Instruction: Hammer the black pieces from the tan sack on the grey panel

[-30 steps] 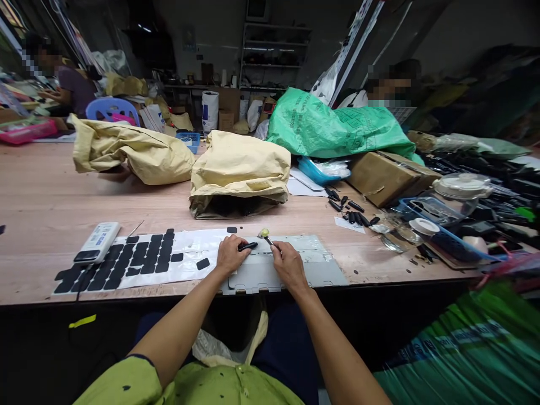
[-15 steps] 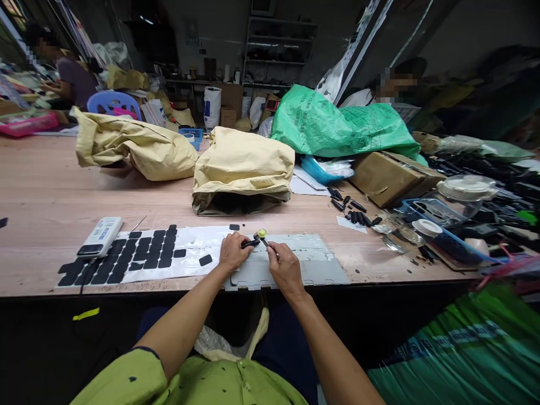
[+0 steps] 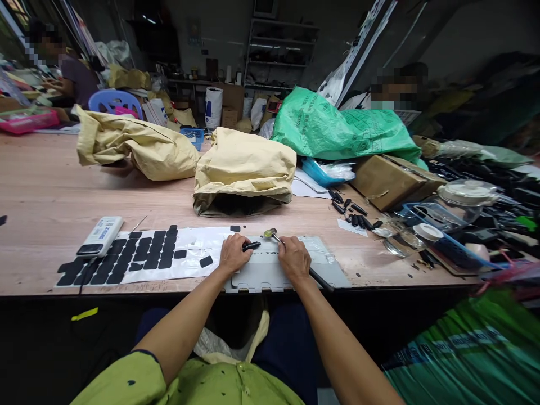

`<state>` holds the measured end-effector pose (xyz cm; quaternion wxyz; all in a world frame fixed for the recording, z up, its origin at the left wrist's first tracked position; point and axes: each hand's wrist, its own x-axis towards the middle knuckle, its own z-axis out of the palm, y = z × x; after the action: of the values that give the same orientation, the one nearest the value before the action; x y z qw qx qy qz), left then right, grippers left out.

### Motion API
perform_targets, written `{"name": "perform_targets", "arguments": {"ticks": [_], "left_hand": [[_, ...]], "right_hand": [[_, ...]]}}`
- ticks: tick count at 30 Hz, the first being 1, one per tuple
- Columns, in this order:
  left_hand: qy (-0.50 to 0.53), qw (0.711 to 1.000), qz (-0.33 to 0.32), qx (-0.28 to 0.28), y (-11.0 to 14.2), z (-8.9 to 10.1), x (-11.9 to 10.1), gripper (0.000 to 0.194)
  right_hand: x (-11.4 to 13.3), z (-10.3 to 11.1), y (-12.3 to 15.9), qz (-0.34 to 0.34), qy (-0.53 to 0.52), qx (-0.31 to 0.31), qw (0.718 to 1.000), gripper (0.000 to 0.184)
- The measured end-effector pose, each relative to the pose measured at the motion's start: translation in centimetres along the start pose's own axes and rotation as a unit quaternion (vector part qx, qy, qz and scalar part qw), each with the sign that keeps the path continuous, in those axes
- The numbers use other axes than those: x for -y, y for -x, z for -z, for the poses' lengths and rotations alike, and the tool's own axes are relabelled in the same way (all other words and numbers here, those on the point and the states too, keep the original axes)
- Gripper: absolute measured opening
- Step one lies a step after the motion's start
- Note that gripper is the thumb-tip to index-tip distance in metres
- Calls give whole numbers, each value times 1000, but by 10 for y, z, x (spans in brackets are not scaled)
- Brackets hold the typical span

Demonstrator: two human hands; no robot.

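Observation:
My left hand (image 3: 233,254) is closed on a small black stick-like part (image 3: 251,246), held over a grey mat (image 3: 270,270) at the table's front edge. My right hand (image 3: 294,259) grips a thin tool (image 3: 274,236) with a yellow-green tip; its dark handle sticks out behind the hand. The tip lies a little to the right of the black part, not touching it. Left of my hands lies a white sheet (image 3: 198,247) with several black square pads (image 3: 143,256) on it.
A white remote-like device (image 3: 100,235) lies at the left. Two tan sacks (image 3: 244,166) and a green bag (image 3: 337,126) are behind. Loose black parts (image 3: 352,211), a cardboard box (image 3: 392,180) and plastic containers (image 3: 447,211) crowd the right. Other people sit far left and far right.
My right hand moved right and a bit down, carrying the tool's tip away from the black part. My left hand stayed in place, still holding the part.

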<state>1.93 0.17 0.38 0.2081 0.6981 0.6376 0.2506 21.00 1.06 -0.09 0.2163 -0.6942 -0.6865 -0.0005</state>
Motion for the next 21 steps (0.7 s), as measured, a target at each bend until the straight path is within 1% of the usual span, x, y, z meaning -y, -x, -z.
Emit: {"name": "perform_targets", "arguments": {"ticks": [3,8,14,18,20,21], "left_hand": [[3,1000,-2,9,0,0,1,16],[12,1000,-3,16,-1,0,3,20],[-5,999,0,33,-2,2,3,36],[-3,999,-5,54,-1,10,-1,41],[10,997,-25,76,7,17,-4,38],[19,995,-46,90,13,22,-5,36]], "right_hand": [[-6,-6,-2,0,27,-7,1000,21],[-5,-14,2,9,68,-22,997,20],[-4,-12,1,5,67,-15,998,20],[-3,-11,1,2,71,-13,997,19],[-3,-11,1,1,71,-12,997,19],[-3,-12,1,2,72,-12,997,18]]}}
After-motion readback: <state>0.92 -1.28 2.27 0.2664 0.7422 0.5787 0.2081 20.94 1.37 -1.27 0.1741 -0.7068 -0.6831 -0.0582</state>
